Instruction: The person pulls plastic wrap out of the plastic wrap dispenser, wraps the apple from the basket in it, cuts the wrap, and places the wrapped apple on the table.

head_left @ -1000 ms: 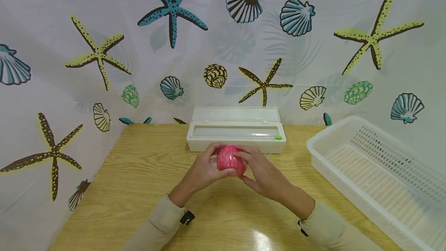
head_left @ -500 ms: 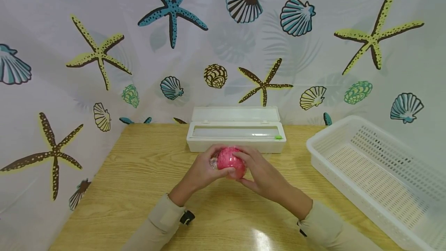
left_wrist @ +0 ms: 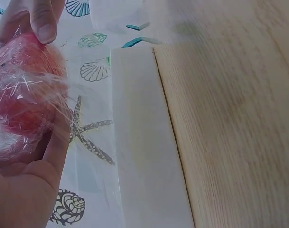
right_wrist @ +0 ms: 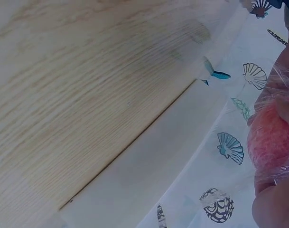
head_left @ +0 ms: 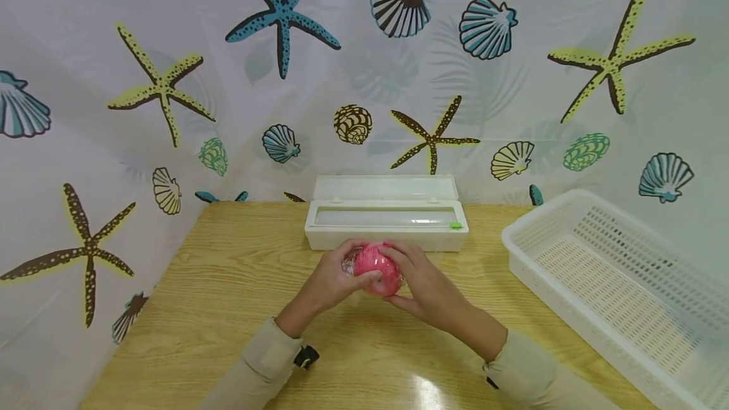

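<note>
A red-pink apple (head_left: 376, 264) wrapped in clear cling film sits between both hands in the head view. My left hand (head_left: 330, 277) grips it from the left, thumb across its near face. From the right, my right hand (head_left: 429, 283) holds it, with fingers over the top and the thumb below. Bunched, wrinkled film (left_wrist: 28, 88) covers the apple's side in the left wrist view, with loose strands trailing off. In the right wrist view the apple (right_wrist: 270, 137) shows at the right edge, partly hidden by the hand.
Behind the hands stands a white cling film dispenser (head_left: 387, 240), lid raised, with a green slider (head_left: 455, 225) at its right end. A white perforated basket (head_left: 569, 299) stands on the right of the wooden table (head_left: 228, 296). A shell-patterned curtain (head_left: 364, 68) hangs behind.
The apple has turned between the hands, bringing its dimple toward the head camera. Apple and right hand have come slightly nearer the person. Both hands keep their hold.
</note>
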Demonstrator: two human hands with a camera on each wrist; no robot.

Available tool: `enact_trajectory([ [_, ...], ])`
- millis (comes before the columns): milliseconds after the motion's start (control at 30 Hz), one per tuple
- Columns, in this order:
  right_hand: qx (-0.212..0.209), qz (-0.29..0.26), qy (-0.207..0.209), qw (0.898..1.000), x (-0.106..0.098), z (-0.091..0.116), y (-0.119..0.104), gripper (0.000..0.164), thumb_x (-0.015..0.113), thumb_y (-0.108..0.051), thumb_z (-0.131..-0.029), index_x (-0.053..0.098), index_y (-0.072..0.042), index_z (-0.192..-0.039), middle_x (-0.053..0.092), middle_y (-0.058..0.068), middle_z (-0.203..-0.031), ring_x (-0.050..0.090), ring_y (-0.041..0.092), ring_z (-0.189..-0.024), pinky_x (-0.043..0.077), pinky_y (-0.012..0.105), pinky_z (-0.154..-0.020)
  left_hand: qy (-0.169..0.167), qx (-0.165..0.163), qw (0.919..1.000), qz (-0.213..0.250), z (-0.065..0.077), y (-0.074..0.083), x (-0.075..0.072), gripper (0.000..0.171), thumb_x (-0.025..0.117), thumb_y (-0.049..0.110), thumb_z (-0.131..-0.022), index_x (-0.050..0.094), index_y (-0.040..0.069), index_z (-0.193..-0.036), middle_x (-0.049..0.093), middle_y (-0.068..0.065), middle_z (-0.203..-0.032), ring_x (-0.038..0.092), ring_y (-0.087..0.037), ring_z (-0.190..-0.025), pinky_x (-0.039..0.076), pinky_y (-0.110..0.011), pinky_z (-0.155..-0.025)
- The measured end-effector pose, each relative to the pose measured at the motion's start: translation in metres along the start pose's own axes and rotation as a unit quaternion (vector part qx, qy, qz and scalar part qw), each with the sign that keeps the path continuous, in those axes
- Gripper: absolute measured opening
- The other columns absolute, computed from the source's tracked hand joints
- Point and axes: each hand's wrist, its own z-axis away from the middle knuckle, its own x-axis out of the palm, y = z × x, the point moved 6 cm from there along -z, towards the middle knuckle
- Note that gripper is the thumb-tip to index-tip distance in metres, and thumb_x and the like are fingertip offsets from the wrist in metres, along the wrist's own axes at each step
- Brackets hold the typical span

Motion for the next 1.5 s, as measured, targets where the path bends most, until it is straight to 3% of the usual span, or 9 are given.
enact_trajectory([
  [333,0.004,-0.005,0.003,1.0,0.0045,0.0027,0.0017,0.086,0.081,-0.027,-0.071,0.035,-0.002,-0.138,0.042,0.015,-0.141,0.04,0.025,-0.125,0.046,0.04,-0.099,-0.019,-0.01,0.9998,0.005,0.0005,0.0,0.0011,0.052,0.072,0.042,-0.079,0.055,0.019,-0.122,0.063,-0.004,-0.114,0.061,-0.014,-0.096,0.058,-0.032,-0.076],
  [633,0.037,-0.018,-0.022,0.999,0.0074,0.0049,0.0042,0.089,0.08,-0.033,-0.071,0.033,-0.005,-0.14,0.046,0.009,-0.137,0.044,0.02,-0.119,0.049,0.036,-0.096,-0.045,-0.029,0.9986,0.002,0.0016,-0.0037,0.0043,0.046,0.068,0.044,-0.082,0.058,0.02,-0.12,0.065,-0.002,-0.111,0.062,-0.011,-0.096,0.057,-0.031,-0.077],
  [1133,0.045,-0.026,-0.017,0.999,0.0076,0.0015,0.0073,0.082,0.081,-0.035,-0.067,0.042,-0.01,-0.134,0.05,0.005,-0.131,0.045,0.02,-0.115,0.051,0.036,-0.091,-0.028,-0.027,0.9991,-0.017,0.002,-0.0076,0.0066,0.044,0.063,0.047,-0.085,0.059,0.019,-0.119,0.065,0.001,-0.109,0.06,-0.009,-0.096,0.055,-0.031,-0.08],
  [1367,0.05,-0.024,-0.02,0.998,0.0063,-0.0015,0.007,0.083,0.081,-0.037,-0.065,0.042,-0.011,-0.134,0.05,0.003,-0.131,0.045,0.018,-0.115,0.053,0.035,-0.089,-0.018,-0.028,0.9989,-0.034,0.005,-0.0055,0.0029,0.059,0.062,0.052,-0.084,0.054,0.015,-0.129,0.062,-0.002,-0.122,0.058,-0.012,-0.105,0.054,-0.035,-0.086],
  [1500,0.061,-0.026,-0.017,0.998,0.0052,-0.0027,0.0075,0.084,0.081,-0.038,-0.065,0.042,-0.011,-0.133,0.051,0.003,-0.128,0.046,0.018,-0.114,0.053,0.036,-0.089,0.0,-0.013,0.9998,-0.014,0.0083,-0.0039,-0.0029,0.058,0.064,0.044,-0.086,0.051,0.012,-0.132,0.061,-0.006,-0.123,0.059,-0.016,-0.104,0.056,-0.037,-0.082],
])
